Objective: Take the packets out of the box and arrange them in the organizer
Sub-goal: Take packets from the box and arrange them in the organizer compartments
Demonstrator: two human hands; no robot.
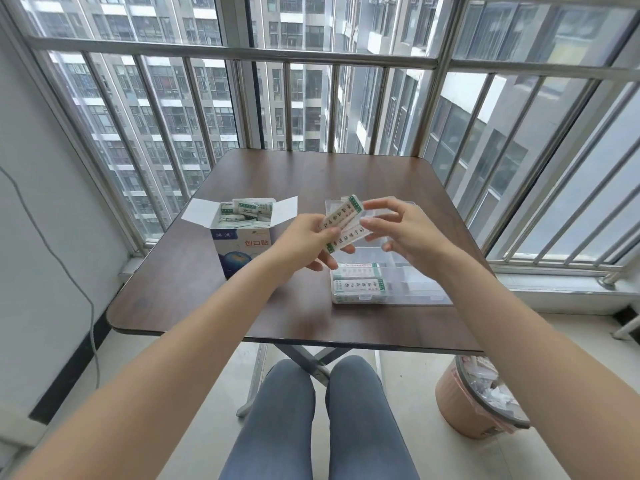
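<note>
While the open box [242, 233] sat on the bench [194, 289] still full of packets, left hand [304, 244] pinched two packets [343, 226] above the organizer [391, 282]; right hand [401, 230] fingers touched them, loosely spread, not clamped.

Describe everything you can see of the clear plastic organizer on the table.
The organizer is a shallow, see-through plastic case lying flat on the brown table, right of the open box. Its clear lid stands open at the far side. Thin dividers split it into compartments. The near left compartments hold two white packets with green ends; the right ones look empty. Both hands hover above it with more packets; neither visibly touches it.
</note>
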